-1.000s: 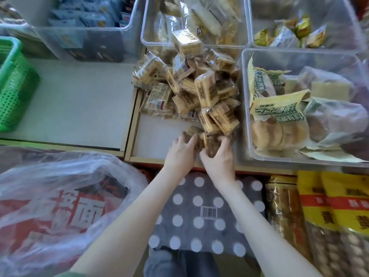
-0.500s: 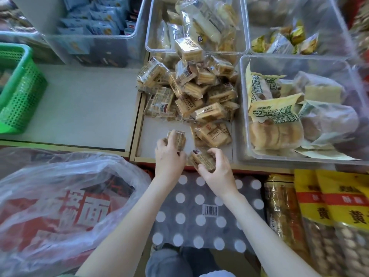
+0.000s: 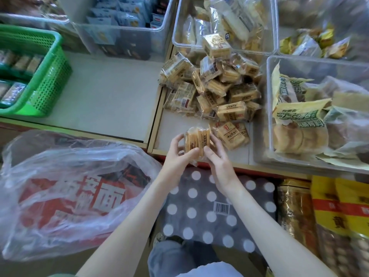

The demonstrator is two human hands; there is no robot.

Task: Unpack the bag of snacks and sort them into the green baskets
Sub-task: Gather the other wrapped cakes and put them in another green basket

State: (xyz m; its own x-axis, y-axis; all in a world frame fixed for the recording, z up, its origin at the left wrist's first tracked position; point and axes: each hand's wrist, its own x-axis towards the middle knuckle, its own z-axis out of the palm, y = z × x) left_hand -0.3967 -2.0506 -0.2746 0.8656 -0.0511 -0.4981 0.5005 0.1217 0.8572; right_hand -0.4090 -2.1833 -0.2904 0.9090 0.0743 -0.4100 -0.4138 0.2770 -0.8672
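A green basket (image 3: 43, 80) sits at far left, a clear plastic bag (image 3: 65, 188) below it; at centre, the left hand (image 3: 177, 156) and right hand (image 3: 218, 162) close together around stacked biscuit packets (image 3: 197, 139) beside the heaped snack pile (image 3: 217, 84).

At six o'clock we are seeing a polka-dot package (image 3: 201, 212); at three, a clear bin (image 3: 263, 124) holding green-labelled bags.
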